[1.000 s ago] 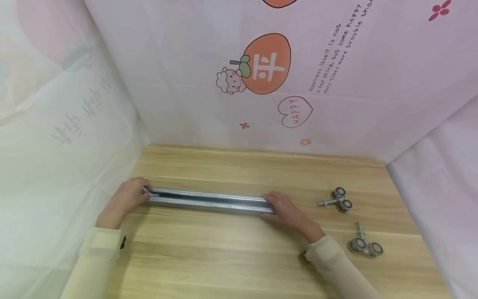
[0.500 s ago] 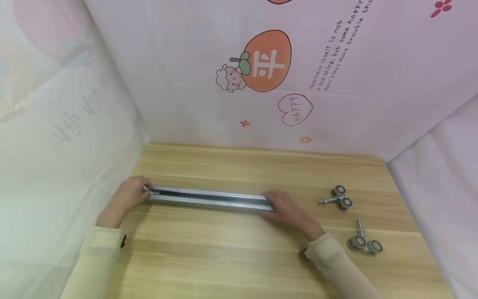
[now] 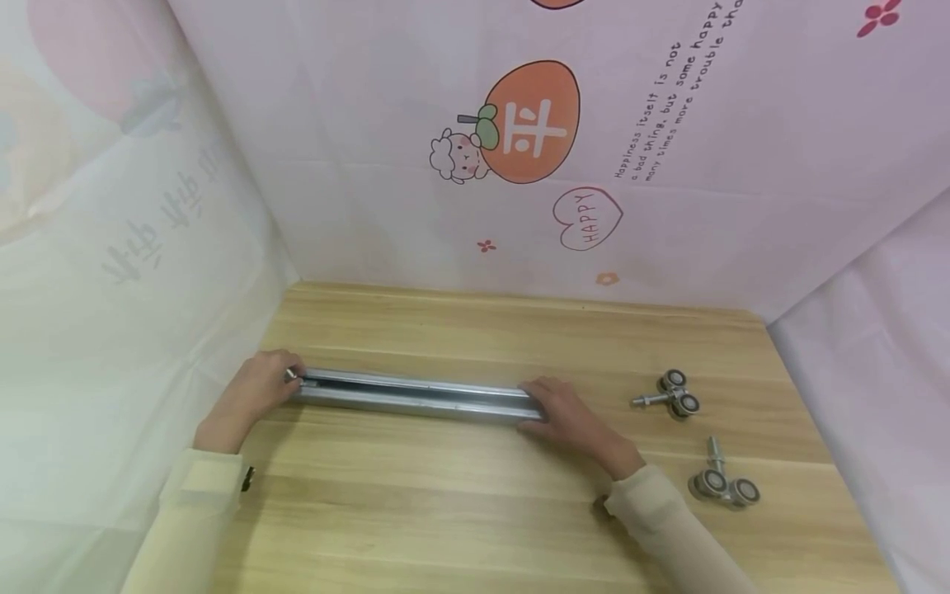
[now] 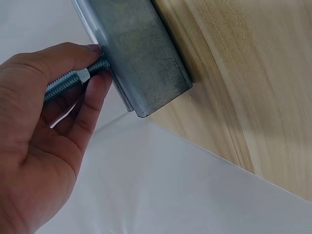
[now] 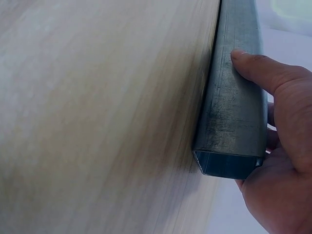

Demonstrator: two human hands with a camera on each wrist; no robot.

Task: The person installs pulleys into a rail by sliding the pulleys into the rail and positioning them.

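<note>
A galvanized steel channel rail [image 3: 416, 405] lies lengthwise on the wooden board, its long slot facing up. At its left end my left hand [image 3: 256, 388] pinches a threaded bolt [image 4: 63, 86] with a nut on it between thumb and fingers. In the left wrist view the bolt stands out from the slot side of the rail; whatever it joins inside is hidden. My right hand [image 3: 571, 419] grips the rail's right end, thumb along one side and fingers on the other. The right wrist view shows the rail's open hollow end just beyond that hand.
Two twin-wheeled roller trolleys with threaded bolts lie right of the rail: the farther trolley [image 3: 679, 396] and the nearer trolley [image 3: 726, 487]. The wooden board [image 3: 445, 503] meets a printed cloth [image 3: 386, 223] at the back, with more cloth at both sides.
</note>
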